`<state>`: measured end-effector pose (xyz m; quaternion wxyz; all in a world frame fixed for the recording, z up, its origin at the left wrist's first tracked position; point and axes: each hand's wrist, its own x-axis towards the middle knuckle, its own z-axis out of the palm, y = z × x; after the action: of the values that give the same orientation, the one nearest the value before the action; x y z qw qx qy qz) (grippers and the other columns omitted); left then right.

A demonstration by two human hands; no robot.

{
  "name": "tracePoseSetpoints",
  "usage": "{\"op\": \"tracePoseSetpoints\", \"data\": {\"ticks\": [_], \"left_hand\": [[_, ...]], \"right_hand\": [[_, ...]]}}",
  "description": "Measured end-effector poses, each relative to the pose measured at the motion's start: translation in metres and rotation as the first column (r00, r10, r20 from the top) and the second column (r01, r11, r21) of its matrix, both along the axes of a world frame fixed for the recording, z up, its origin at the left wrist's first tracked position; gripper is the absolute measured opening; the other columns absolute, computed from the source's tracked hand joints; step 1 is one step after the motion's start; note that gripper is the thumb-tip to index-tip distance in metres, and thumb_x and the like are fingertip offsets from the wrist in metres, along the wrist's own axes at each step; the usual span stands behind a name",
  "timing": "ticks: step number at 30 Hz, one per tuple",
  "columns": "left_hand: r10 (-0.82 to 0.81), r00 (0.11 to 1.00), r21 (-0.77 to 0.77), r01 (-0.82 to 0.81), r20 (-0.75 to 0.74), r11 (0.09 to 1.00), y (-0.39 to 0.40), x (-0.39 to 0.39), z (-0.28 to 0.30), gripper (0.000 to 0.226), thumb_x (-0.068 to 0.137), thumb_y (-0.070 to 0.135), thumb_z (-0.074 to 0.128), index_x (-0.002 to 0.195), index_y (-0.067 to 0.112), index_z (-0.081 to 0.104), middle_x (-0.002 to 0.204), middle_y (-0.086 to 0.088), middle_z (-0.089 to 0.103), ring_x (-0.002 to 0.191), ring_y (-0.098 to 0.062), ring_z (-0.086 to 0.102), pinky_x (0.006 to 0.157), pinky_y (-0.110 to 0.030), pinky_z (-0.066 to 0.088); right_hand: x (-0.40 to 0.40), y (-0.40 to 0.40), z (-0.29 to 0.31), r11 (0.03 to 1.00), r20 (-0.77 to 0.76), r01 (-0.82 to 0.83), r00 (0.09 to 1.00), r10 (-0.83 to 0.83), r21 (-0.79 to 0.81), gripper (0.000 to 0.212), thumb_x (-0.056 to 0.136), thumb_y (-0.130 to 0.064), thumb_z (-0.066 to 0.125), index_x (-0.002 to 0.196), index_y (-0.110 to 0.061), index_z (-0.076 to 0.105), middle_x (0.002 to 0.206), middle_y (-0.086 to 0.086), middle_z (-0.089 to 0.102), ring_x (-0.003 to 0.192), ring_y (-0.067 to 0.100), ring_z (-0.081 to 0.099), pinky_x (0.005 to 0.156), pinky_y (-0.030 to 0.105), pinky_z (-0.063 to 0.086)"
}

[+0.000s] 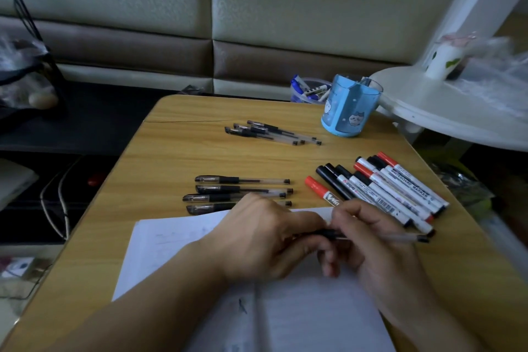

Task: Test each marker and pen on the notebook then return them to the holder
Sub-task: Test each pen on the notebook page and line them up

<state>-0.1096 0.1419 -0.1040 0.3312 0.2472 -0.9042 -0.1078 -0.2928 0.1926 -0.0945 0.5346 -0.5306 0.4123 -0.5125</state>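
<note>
At lower centre, a pen (pixel 380 236) is gripped by both hands' fingers (pixel 347 216) over the notebook (pixel 314 317), seemingly for uncapping or recapping; a test stroke or return to the holder (pixel 350 111) is called for next.

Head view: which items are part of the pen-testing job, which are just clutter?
Job items:
- pen held by left hand and right hand
- notebook
- near pens
- far pens
- whiteboard markers
- blue holder

Lying about:
- white side table
- white cup
- clear tub of blue markers
- cables
</note>
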Motion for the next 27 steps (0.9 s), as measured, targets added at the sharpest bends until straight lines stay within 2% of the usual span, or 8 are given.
{"op": "tracePoseSetpoints", "data": {"ticks": [5,7,10,13,15,18,21,27], "left_hand": [[0.036,0.995,0.191,-0.017,-0.096,0.981,-0.004,0.002,-0.004,0.036,0.098,0.056,0.045,0.114,0.029,0.062,0.064,0.002,0.067,0.057,-0.016,0.063,0.053,-0.031,0.047],[0.072,0.974,0.254,-0.016,-0.214,0.967,-0.004,0.006,-0.004,0.032,0.099,0.046,0.040,0.116,0.025,0.057,0.058,0.007,0.055,0.052,-0.008,0.053,0.052,-0.028,0.040],[0.129,0.928,0.354,0.004,-0.349,0.935,-0.004,0.010,-0.001,0.030,0.092,0.025,0.032,0.115,0.020,0.050,0.065,-0.001,0.049,0.057,-0.025,0.046,0.055,-0.042,0.037],[0.147,0.910,0.384,0.014,-0.387,0.923,-0.004,0.007,-0.003,0.025,0.098,0.026,0.032,0.120,0.023,0.044,0.078,0.002,0.052,0.068,-0.025,0.048,0.064,-0.049,0.041],[0.151,0.922,0.368,-0.009,-0.357,0.930,-0.005,0.005,-0.006,0.024,0.101,0.028,0.035,0.125,0.025,0.041,0.084,0.005,0.056,0.073,-0.019,0.055,0.067,-0.044,0.045],[0.162,0.923,0.371,-0.023,-0.350,0.929,-0.008,0.005,-0.008,0.024,0.102,0.024,0.041,0.125,0.028,0.044,0.090,0.012,0.063,0.065,-0.009,0.056,0.062,-0.027,0.046],[0.179,0.911,0.381,-0.026,-0.372,0.924,-0.009,0.005,-0.010,0.019,0.101,0.021,0.046,0.118,0.019,0.056,0.092,0.012,0.067,0.056,-0.014,0.055,0.054,-0.033,0.049],[0.191,0.921,0.346,-0.066,-0.340,0.936,-0.009,0.005,-0.009,0.024,0.099,0.024,0.047,0.115,0.013,0.063,0.087,0.009,0.069,0.067,0.007,0.058,0.063,-0.009,0.042]], "right_hand": [[-0.011,0.000,0.005,0.997,0.005,-0.073,0.997,0.073,-0.018,0.049,0.075,-0.054,0.069,0.100,-0.012,0.071,0.084,0.022,0.071,0.074,0.036,0.070,0.056,0.035,0.053],[-0.014,-0.001,0.007,0.999,-0.061,-0.009,0.998,0.006,-0.043,0.044,0.076,-0.049,0.072,0.096,-0.010,0.073,0.088,0.021,0.073,0.078,0.033,0.071,0.053,0.035,0.054],[-0.014,-0.003,0.003,0.975,-0.313,0.139,0.931,-0.189,-0.175,0.020,0.079,-0.017,0.073,0.075,0.000,0.064,0.064,0.005,0.071,0.051,0.012,0.064,0.044,0.023,0.048],[-0.010,-0.006,-0.004,0.953,-0.401,0.159,0.880,-0.254,-0.257,0.022,0.077,-0.019,0.073,0.067,-0.006,0.059,0.052,0.008,0.062,0.040,0.021,0.054,0.041,0.029,0.047],[-0.013,-0.009,-0.010,0.941,-0.363,0.209,0.882,-0.300,-0.268,0.033,0.077,-0.027,0.075,0.060,-0.011,0.052,0.045,0.011,0.052,0.037,0.029,0.046,0.037,0.035,0.040],[-0.019,-0.012,-0.018,0.933,-0.282,0.293,0.895,-0.344,-0.210,0.046,0.080,-0.029,0.078,0.053,-0.017,0.042,0.043,0.002,0.041,0.037,0.020,0.037,0.039,0.027,0.032],[-0.021,-0.015,-0.024,0.927,-0.330,0.300,0.872,-0.362,-0.226,0.037,0.073,-0.038,0.068,0.052,-0.023,0.042,0.044,-0.004,0.037,0.040,0.016,0.034,0.043,0.024,0.031],[-0.022,-0.017,-0.030,0.924,-0.399,0.250,0.845,-0.355,-0.291,0.041,0.083,-0.013,0.072,0.055,-0.017,0.043,0.044,0.008,0.040,0.040,0.016,0.037,0.041,0.025,0.034]]}}
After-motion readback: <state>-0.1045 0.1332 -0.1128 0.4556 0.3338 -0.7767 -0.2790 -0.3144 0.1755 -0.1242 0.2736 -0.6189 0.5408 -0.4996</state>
